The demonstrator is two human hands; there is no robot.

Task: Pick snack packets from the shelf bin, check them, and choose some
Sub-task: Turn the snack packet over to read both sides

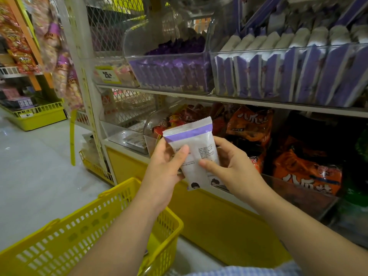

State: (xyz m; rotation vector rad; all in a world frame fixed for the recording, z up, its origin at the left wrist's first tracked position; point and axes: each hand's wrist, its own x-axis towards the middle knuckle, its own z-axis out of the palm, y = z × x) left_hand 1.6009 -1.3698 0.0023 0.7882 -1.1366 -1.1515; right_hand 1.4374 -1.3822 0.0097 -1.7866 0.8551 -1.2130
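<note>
The step in hand is the checking. A small white plastic snack packet with a purple band near its top is held up in the air, with the side full of tiny print turned to the person. It sits below the big clear plastic shelf bin, and a little to the left of it. That bin is packed with rows of the same white and purple packets, standing on edge.

Both hands are on the packet. The left hand grips its left edge, thumb on the front and fingers tucked behind. The right hand grips the right edge the same way. So neither hand is free.

Far below the bin and off to its left is a yellow plastic shopping basket with holes in its sides — its open top faces up. Right under the bin, on the lower shelf, lie shiny orange snack bags.

Next, I think, comes the choice. If the packet looks good, one hand must let go and the other must carry it down to the basket — if not, it goes back up into the bin.
</note>
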